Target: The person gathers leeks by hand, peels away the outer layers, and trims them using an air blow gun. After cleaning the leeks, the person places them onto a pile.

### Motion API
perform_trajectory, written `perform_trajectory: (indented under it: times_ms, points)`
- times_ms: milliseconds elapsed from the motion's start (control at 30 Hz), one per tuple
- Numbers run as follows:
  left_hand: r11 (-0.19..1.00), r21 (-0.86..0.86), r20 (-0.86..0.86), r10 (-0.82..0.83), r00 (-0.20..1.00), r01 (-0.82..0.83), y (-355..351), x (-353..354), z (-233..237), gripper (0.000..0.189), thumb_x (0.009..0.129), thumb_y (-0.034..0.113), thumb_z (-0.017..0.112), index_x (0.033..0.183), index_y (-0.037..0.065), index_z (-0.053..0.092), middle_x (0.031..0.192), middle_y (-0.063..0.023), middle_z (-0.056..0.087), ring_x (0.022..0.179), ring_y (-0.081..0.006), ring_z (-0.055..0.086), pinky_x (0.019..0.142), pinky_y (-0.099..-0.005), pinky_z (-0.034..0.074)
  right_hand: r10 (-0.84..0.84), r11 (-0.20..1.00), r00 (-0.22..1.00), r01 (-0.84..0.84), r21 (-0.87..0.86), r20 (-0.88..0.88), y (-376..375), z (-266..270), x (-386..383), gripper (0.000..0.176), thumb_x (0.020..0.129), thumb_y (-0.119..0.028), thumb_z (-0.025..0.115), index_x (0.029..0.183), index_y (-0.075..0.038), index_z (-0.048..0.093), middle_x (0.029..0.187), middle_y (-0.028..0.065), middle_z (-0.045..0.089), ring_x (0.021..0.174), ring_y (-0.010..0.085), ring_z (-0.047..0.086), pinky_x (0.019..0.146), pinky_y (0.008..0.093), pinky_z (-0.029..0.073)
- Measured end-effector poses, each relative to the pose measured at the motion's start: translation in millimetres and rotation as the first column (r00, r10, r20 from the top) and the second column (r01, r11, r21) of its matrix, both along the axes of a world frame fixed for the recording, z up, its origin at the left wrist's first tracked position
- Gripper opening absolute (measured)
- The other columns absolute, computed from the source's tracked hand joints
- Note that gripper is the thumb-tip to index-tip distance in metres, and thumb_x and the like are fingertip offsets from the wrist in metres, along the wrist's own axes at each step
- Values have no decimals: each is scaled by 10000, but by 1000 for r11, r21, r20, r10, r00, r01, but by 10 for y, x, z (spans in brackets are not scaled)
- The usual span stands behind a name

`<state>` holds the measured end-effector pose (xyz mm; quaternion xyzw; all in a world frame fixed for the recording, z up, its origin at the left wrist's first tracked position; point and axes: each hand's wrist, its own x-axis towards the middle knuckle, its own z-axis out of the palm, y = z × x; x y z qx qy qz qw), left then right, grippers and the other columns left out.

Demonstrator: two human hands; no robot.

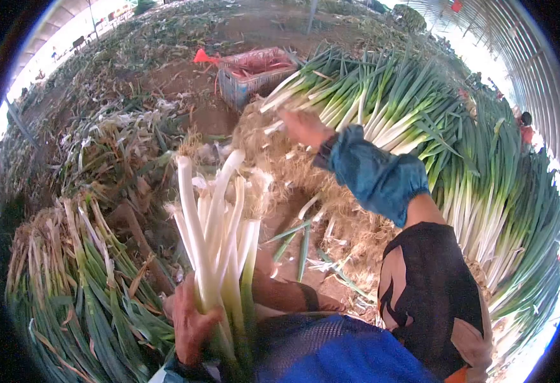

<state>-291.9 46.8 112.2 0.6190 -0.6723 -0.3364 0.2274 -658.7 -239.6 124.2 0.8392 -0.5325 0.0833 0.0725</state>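
Note:
Several peeled leeks (213, 236) with white stalks stand upright in a bunch, roots end up, with my left hand (194, 322) wrapped round their lower part. My right hand (305, 127) is stretched forward over the root ends of a large pile of cleaned leeks (382, 108); it is smeared by motion, and its fingers cannot be made out. A teal sleeve (375, 175) covers my right forearm. At the left lies a heap of unpeeled leeks (82, 281) with brown, rooty ends.
A grey-blue crate (248, 89) with red material in it stands beyond the piles. Leaf scraps (127, 140) litter the soil. Part of another person (526, 127) shows at the far right, beside a ribbed wall (535, 70).

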Motion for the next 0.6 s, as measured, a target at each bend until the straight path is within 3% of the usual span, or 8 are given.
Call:
perform_trajectory:
  times_ms: [67, 133, 167, 233, 300, 433, 533, 600]
  points:
    - [1000, -10, -9, -5, 1000, 5, 5, 47, -46, 707, 585, 249, 637, 1243, 62, 459, 1001, -211, 525, 948, -368, 489, 864, -451, 377, 54, 955, 970, -120, 273, 238, 478, -367, 5, 733, 738, -204, 675, 1339, -41, 288, 1189, 274, 492, 1048, 378, 533, 878, 461, 438]
    - [999, -9, 47, 38, 998, -38, 29, 32, -53, 707, 591, 231, 643, 1253, 73, 449, 1005, -221, 541, 951, -372, 505, 854, -438, 386, 33, 871, 934, -201, 448, 354, 965, -886, 7, 917, 665, -174, 752, 1394, -40, 211, 1374, 238, 327, 1208, 345, 422, 941, 449, 413]
    - [999, -15, 29, 45, 999, -44, 30, 15, -38, 708, 592, 227, 646, 1254, 75, 446, 1006, -223, 545, 954, -372, 510, 851, -433, 389, -39, 790, 896, -243, 562, 442, 1209, -1009, 77, 908, 672, -131, 746, 1396, -39, 206, 1395, 206, 307, 1230, 322, 398, 945, 427, 415]
    - [999, 39, -78, 18, 997, -15, -18, 28, -44, 716, 602, 210, 648, 1269, 75, 425, 1008, -222, 558, 959, -364, 524, 850, -414, 398, -293, 637, 650, -414, 650, 701, 1579, -1226, 310, 835, 708, -78, 714, 1388, -34, 233, 1394, 166, 326, 1233, 286, 397, 944, 387, 419]
    - [996, 88, -145, 35, 989, -22, -43, 3, -31, 718, 601, 200, 647, 1269, 69, 418, 1013, -218, 556, 965, -354, 525, 854, -407, 399, -410, 626, 475, -474, 619, 779, 1697, -1475, 601, 768, 717, -106, 703, 1351, -31, 277, 1345, 161, 366, 1201, 278, 419, 938, 384, 420]
    - [995, 95, -132, -10, 991, 23, -68, 33, -63, 733, 600, 190, 646, 1279, 66, 399, 1014, -211, 562, 962, -344, 533, 846, -389, 411, -372, 764, 477, -330, 554, 796, 1447, -2025, 1081, 641, 737, -160, 681, 1278, -24, 364, 1248, 150, 444, 1137, 261, 463, 928, 378, 422]
    - [994, 107, -219, 27, 975, -3, -110, -11, -12, 713, 594, 205, 653, 1257, 68, 429, 947, -189, 592, 894, -323, 568, 803, -369, 430, -313, 829, 506, -267, 491, 803, 1105, -2278, 1125, 557, 751, -201, 664, 1222, -20, 430, 1175, 143, 502, 1089, 249, 496, 920, 373, 424]
    - [999, 53, -117, 1, 993, 5, -161, 28, -61, 684, 597, 220, 655, 1233, 65, 456, 886, -169, 606, 830, -309, 587, 765, -366, 441, -278, 855, 442, -290, 429, 853, 753, -2417, 1029, 508, 761, -229, 653, 1186, -16, 474, 1127, 138, 541, 1057, 240, 518, 914, 370, 425]
